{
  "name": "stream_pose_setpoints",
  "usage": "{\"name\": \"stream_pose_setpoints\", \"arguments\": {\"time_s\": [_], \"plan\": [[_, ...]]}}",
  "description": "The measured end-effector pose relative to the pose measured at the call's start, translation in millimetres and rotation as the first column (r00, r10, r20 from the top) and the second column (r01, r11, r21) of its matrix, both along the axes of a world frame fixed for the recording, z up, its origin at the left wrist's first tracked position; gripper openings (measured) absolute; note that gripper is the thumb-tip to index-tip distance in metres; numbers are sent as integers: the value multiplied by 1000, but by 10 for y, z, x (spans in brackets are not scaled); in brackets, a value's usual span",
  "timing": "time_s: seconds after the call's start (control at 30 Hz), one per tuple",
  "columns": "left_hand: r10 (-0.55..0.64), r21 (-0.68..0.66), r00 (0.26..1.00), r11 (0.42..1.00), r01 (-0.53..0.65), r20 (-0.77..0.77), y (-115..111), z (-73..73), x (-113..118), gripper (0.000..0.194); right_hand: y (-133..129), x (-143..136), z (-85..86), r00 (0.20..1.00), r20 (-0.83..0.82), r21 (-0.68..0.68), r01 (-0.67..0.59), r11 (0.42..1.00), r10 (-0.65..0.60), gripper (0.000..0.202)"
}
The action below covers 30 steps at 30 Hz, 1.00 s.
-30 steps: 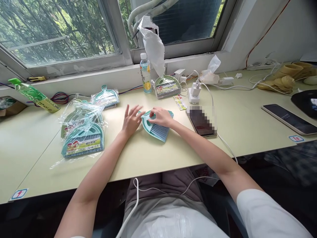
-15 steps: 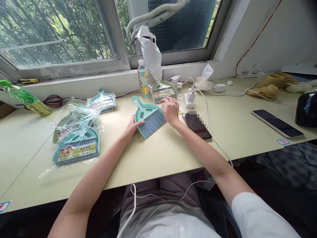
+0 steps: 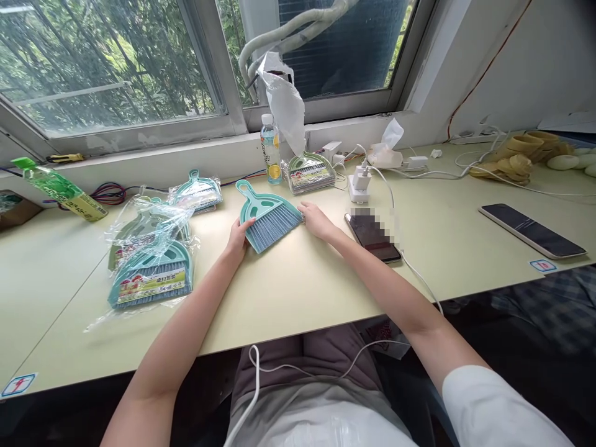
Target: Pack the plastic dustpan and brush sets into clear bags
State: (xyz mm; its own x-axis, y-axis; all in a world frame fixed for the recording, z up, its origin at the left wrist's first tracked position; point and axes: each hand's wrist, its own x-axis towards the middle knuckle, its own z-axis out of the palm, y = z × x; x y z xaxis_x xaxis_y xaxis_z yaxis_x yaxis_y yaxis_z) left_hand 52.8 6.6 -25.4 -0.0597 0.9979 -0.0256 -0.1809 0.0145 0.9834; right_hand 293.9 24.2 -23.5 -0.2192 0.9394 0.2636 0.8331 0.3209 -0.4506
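A mint-green dustpan with a grey-blue bristled brush nested in it sits over the table in front of me, its looped handle pointing up and left. My left hand is closed on its left edge, thumb on the front and fingers behind. At the right corner, my right hand has its fingers closed round the edge, partly hidden. To the left lie several similar sets in clear plastic; the nearest bagged set has a mushroom label. Behind stands a green bagged set.
A phone lies right of my right hand, near a white charger with cables. Another phone is farther right. A clear drink bottle stands by the sill, and a green-capped bottle leans at left.
My right hand has come down from over the brush's right end to the set's right corner. The set has shifted slightly left. A small yellow-green piece beside that hand no longer shows.
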Motion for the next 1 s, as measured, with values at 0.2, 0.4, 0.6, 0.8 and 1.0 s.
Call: {"name": "stream_pose_setpoints", "arguments": {"time_s": [0.2,0.4,0.6,0.8,1.0], "plan": [[51,-21,999,998,-50,20,39,-16,-44,40,123,107,4,944,-255,-189,164,968,-210,51],[-10,-16,1000,1000,10,1,33,-11,-28,44,50,185,254,829,-494,15,308,951,-261,31],[-133,33,990,990,135,-46,-25,14,11,47,-151,13,468,824,-456,-26,-391,920,337,31],[-206,60,978,976,207,-23,-52,53,16,55,-169,-39,318,872,-292,-12,-415,910,394,31],[-195,54,980,979,197,-32,-47,31,14,56,-211,44,515,713,-443,-128,-651,748,544,29]]}}
